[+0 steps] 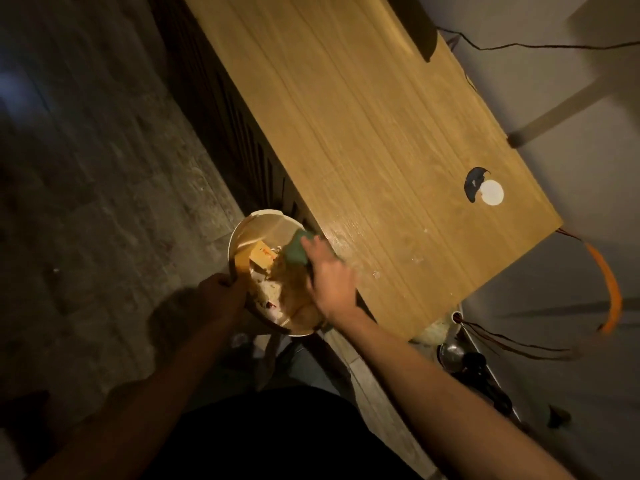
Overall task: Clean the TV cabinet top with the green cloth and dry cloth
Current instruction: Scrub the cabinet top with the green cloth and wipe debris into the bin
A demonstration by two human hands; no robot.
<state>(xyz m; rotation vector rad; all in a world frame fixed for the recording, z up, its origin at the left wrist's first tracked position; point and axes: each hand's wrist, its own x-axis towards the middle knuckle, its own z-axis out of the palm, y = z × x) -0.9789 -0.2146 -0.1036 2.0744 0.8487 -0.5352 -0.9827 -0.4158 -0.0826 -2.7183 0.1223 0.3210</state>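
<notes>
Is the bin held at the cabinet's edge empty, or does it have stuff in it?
Not empty. The bin holds paper scraps and a yellow packet; how full it is cannot be told.

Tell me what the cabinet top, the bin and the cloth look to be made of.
Cabinet top: wood or wood-look laminate, going by the long grain lines; smooth, with a slight sheen near the front edge.
Bin, held at its rim by the left hand: probably plastic, pale, thin-walled and smooth.
Green cloth, under the right hand: soft fabric, matte; blur hides its weave.
</notes>
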